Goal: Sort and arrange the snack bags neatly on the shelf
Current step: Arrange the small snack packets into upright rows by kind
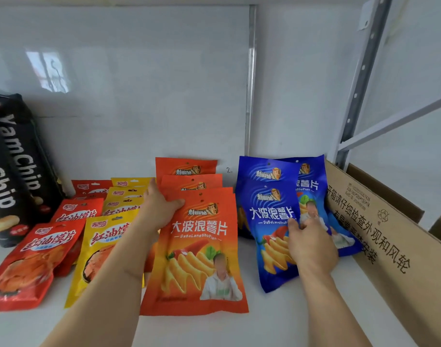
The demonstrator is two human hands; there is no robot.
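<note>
The head camera looked down on a white shelf (277,319) backed by a pale wall panel. The left hand (159,209) reached in over the yellow bags and gripped the upper left edge of the front orange bag (197,256), thumb lying across its face and fingers tucked behind it. That bag lay at the front of a row of orange bags (187,169) overlapping one another back toward the wall. The right hand (311,242) rested on the blue bags, its fingers curled and pinching the right edge of the front blue bag (269,221), which leaned against a second blue bag (312,186) behind it. The blue bags stood just beside the orange row, on its right, and touched a brown cardboard box (384,234) printed with black characters at the shelf's right end. Left of the orange row lay a line of yellow bags (101,249), and beyond those a line of red bags (31,264), each overlapping toward the wall. At the far left stood a tall black bag (11,159) marked "Yam Chip". A grey metal upright (362,78) with holes rose behind the box.
</note>
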